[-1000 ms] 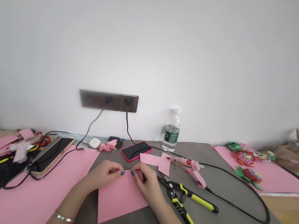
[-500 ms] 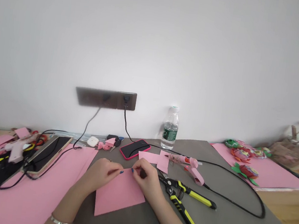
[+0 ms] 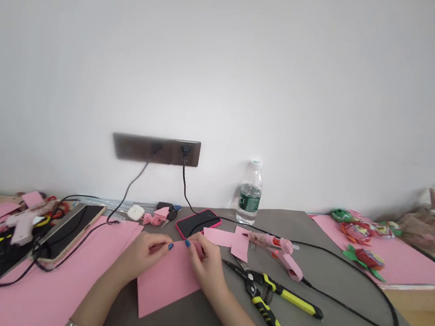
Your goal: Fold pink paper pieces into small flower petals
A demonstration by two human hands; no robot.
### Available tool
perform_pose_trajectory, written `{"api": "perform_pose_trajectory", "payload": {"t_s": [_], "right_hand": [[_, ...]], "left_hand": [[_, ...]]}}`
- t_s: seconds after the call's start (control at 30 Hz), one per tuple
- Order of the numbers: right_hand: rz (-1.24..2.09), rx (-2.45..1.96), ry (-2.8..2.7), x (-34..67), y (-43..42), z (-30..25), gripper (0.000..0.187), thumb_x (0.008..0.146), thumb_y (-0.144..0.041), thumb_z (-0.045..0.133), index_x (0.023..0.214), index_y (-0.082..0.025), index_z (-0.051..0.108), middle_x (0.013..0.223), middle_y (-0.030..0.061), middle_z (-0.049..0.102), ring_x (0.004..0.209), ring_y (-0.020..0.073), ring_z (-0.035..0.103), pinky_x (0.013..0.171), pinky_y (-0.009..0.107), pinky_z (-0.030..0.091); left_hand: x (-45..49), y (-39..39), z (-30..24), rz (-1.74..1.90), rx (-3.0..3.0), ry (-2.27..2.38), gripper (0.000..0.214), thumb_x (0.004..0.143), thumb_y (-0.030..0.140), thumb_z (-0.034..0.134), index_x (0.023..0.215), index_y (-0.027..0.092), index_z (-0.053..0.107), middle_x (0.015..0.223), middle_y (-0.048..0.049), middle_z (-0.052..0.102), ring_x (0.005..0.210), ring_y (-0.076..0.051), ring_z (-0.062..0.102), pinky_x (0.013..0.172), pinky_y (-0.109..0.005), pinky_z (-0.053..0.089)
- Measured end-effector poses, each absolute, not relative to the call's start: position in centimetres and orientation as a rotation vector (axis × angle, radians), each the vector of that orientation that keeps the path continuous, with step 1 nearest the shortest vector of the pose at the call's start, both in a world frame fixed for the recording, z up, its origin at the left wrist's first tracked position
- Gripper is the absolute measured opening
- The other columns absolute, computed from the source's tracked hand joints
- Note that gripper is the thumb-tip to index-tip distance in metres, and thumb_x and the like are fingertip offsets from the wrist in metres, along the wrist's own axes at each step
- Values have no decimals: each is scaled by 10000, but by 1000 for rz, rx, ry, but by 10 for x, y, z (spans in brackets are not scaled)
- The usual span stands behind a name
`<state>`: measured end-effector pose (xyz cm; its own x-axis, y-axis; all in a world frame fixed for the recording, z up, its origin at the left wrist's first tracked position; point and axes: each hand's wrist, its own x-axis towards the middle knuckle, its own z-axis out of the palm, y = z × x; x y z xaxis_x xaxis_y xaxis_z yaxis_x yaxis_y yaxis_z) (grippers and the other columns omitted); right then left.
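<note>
My left hand (image 3: 141, 255) and my right hand (image 3: 206, 266) both pinch the upper edge of a pink paper sheet (image 3: 165, 283) lying on the grey tabletop (image 3: 337, 291). The fingertips of both hands nearly meet there, with blue-painted nails. Just beyond my right hand lie two small pink paper pieces (image 3: 218, 237) (image 3: 241, 244). A pink glue gun (image 3: 288, 261) rests to the right of them. Yellow-and-black pruning shears (image 3: 277, 299) lie close to my right wrist.
A phone in a pink case (image 3: 197, 223) lies behind my hands, and a black cable (image 3: 361, 286) loops right. A large pink sheet (image 3: 45, 284) and a tablet (image 3: 68, 231) lie left. A water bottle (image 3: 250, 194) stands by the wall.
My right hand has slid slightly left and covers more of the sheet's right side. The sheet has shifted slightly left, and the whole view has shifted a little.
</note>
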<state>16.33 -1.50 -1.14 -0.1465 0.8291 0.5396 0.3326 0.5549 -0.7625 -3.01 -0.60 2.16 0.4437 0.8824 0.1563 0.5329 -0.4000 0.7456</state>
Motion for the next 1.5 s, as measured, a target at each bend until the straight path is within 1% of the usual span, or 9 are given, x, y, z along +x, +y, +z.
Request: {"api": "perform_pose_trajectory", "payload": {"t_s": [0.23, 0.4, 0.57, 0.77, 0.87, 0.93, 1.0, 1.23, 1.5], "right_hand": [[503, -910, -1700, 166, -16, -10, 238, 949, -232, 446, 732, -200, 539, 648, -1, 530, 596, 147, 501, 560, 243, 373], [551, -938, -1619, 166, -17, -8, 293, 957, -304, 432, 691, -207, 504, 599, -20, 444, 547, 142, 423, 521, 251, 330], [644, -943, -1538, 167, -13, -12, 333, 960, -376, 423, 671, -213, 446, 600, -32, 384, 541, 132, 363, 500, 249, 285], [645, -988, -1365, 175, -6, -15, 309, 963, -381, 408, 696, -225, 413, 618, -31, 416, 570, 143, 420, 526, 241, 359], [586, -952, -1594, 172, -7, -15, 195, 954, -252, 409, 776, -216, 481, 859, 63, 622, 848, 214, 596, 747, 319, 480], [446, -971, -1761, 167, -7, -19, 146, 920, -141, 412, 838, -213, 508, 1152, 128, 625, 1155, 274, 534, 952, 433, 444], [288, -1041, -1861, 163, -5, -26, 192, 879, -58, 409, 887, -211, 525, 1289, 148, 576, 1289, 308, 427, 1030, 532, 387], [87, -1235, -1952, 158, 0, -46, 332, 809, 35, 406, 989, -205, 547, 1216, 150, 606, 1258, 345, 433, 1029, 693, 313], [220, -1066, -1906, 163, -7, -22, 301, 829, 28, 354, 927, -226, 483, 1177, 106, 585, 1142, 273, 485, 1001, 555, 381]], "left_hand": [[-36, -3, 22, 712, 2152, 1274, 259, 851, 217, 421, 594, 197, 393, 590, 46, 343, 578, -121, 357, 555, -255, 231], [-47, 0, 24, 745, 2157, 1332, 291, 865, 270, 406, 588, 202, 346, 593, 45, 292, 568, -119, 326, 544, -255, 215], [-71, 4, 22, 899, 2027, 1482, 280, 850, 323, 440, 599, 201, 460, 547, 36, 416, 544, -132, 422, 536, -238, 302], [-83, 6, 25, 1312, 1733, 1558, 267, 844, 417, 491, 737, 201, 606, 577, -2, 606, 591, -179, 584, 581, -257, 455], [-67, 6, 20, 1261, 1751, 1461, 325, 890, 446, 445, 815, 189, 631, 714, -54, 700, 703, -209, 647, 607, -271, 475], [-52, 6, 15, 1151, 1785, 1367, 350, 924, 439, 401, 879, 185, 638, 804, -79, 729, 775, -223, 671, 645, -284, 494], [-41, 7, 10, 1054, 1831, 1304, 334, 934, 421, 402, 937, 186, 639, 869, -87, 736, 835, -231, 681, 699, -297, 505], [-29, 7, 2, 851, 1989, 1371, 224, 909, 281, 448, 998, 205, 638, 882, -58, 724, 796, -221, 677, 671, -280, 463], [-22, 2, 7, 817, 2045, 1258, 214, 865, 214, 471, 966, 226, 659, 991, -47, 732, 905, -218, 662, 781, -282, 482]]}}
